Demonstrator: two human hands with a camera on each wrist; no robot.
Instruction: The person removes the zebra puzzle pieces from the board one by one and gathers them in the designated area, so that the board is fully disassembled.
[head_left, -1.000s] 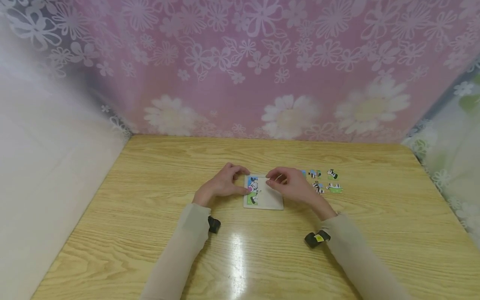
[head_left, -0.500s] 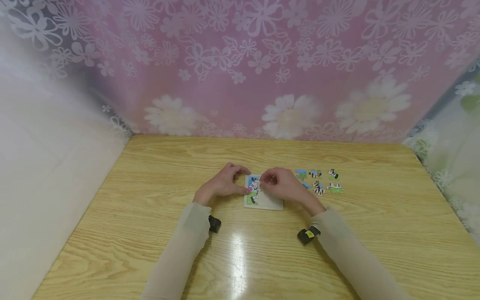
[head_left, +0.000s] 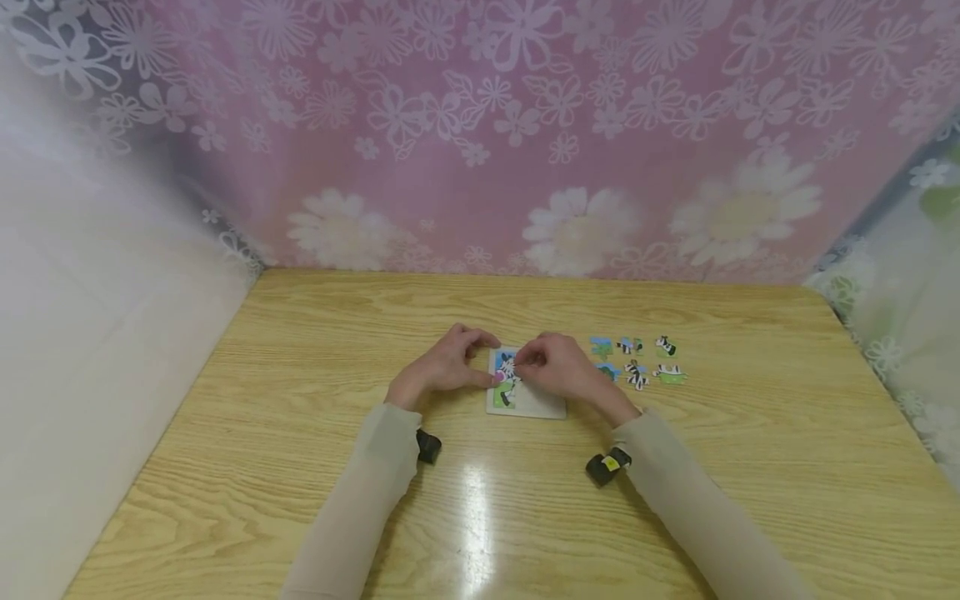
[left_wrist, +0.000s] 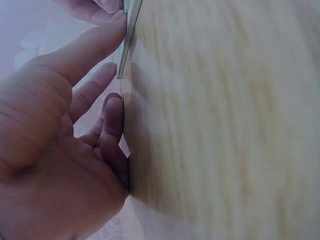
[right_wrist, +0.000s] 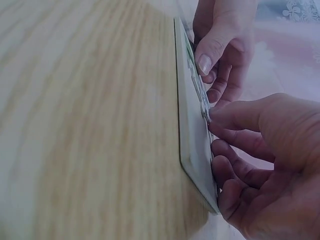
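Note:
A pale puzzle board (head_left: 540, 404) lies on the table, with zebra picture pieces (head_left: 505, 396) fitted along its left side. My left hand (head_left: 447, 362) rests at the board's left side, its straight thumb (left_wrist: 95, 45) pressing on the pieces and its index fingertip at the far left corner. Over the middle of the board, my right hand (head_left: 558, 367) pinches a puzzle piece between thumb and index finger, at the right edge of the fitted pieces. The fingers mostly hide that piece. In the right wrist view the other fingers (right_wrist: 227, 172) curl close over the board.
To the right of the board lie several loose puzzle pieces (head_left: 636, 375) in two rows, some with zebra stripes and some with blue and green. The wooden table (head_left: 337, 333) ends at a pink floral curtain (head_left: 480, 167) behind.
My right hand has moved left across the board to the fitted pieces, uncovering loose pieces to its right. My left hand has stayed at the board's left side.

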